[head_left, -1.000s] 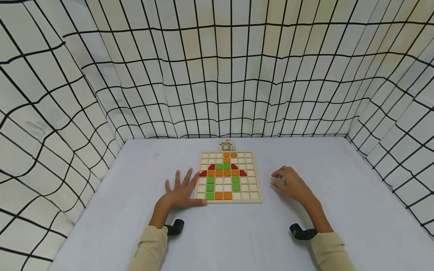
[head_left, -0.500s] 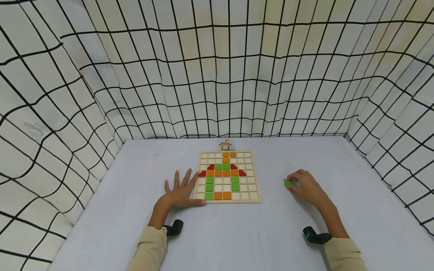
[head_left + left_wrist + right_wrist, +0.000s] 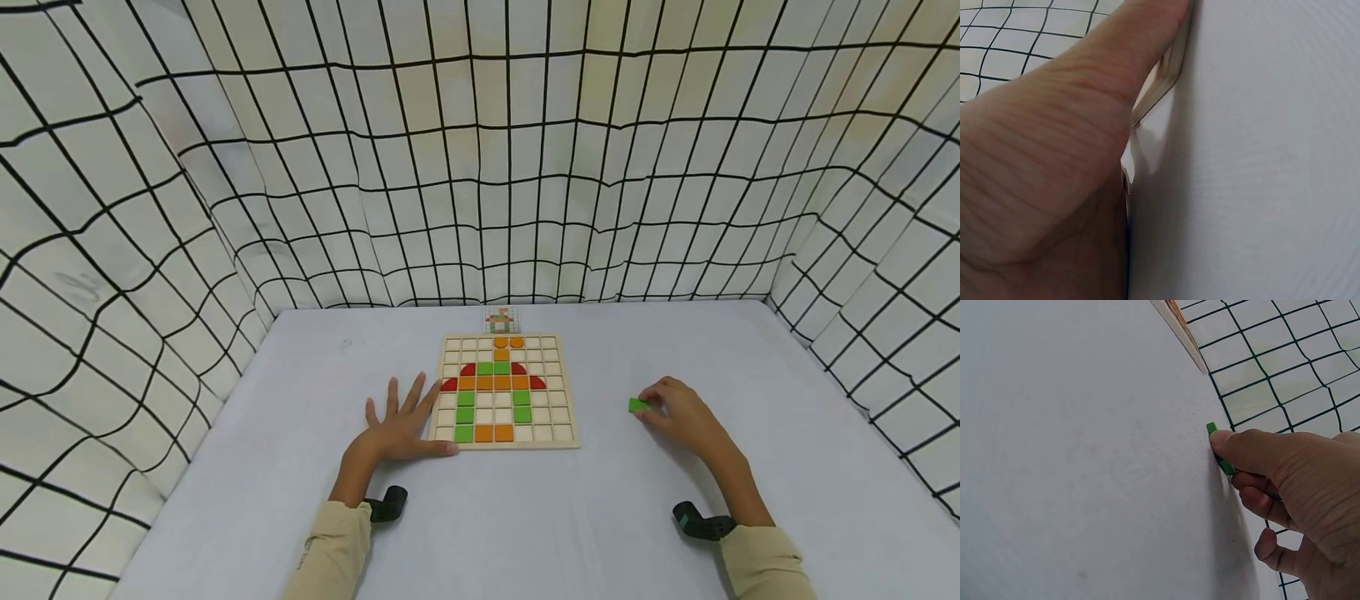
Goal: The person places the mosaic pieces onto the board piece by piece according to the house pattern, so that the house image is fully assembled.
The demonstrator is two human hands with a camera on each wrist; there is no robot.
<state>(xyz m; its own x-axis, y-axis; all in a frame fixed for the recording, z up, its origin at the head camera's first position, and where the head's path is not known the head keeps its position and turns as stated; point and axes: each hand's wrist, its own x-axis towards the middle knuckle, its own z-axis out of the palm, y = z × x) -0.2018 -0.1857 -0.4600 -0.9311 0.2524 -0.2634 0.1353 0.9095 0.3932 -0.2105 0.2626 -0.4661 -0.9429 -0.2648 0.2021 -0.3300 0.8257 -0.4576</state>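
Note:
A wooden grid board (image 3: 562, 417) lies mid-table, bearing green and orange square tiles, orange round pieces and red quarter-round pieces. My left hand (image 3: 401, 429) rests with spread fingers at the board's left edge, its thumb along the near left corner; in the left wrist view the thumb (image 3: 1141, 37) covers part of the board's edge. To the right of the board, my right hand (image 3: 675, 410) pinches a green square tile (image 3: 637, 405) between thumb and fingers. The right wrist view shows the green tile (image 3: 1212, 429) low over the white surface, partly hidden by the thumb.
A small pattern card (image 3: 501, 320) with a similar coloured figure lies just beyond the board's far edge. White walls with a black line grid (image 3: 510, 242) enclose the table (image 3: 525, 525) at the back and sides. A black wrist device sits on each forearm.
My right hand has moved right, away from the board, and now pinches a green tile that was not visible one second ago. The left hand and the board have stayed put.

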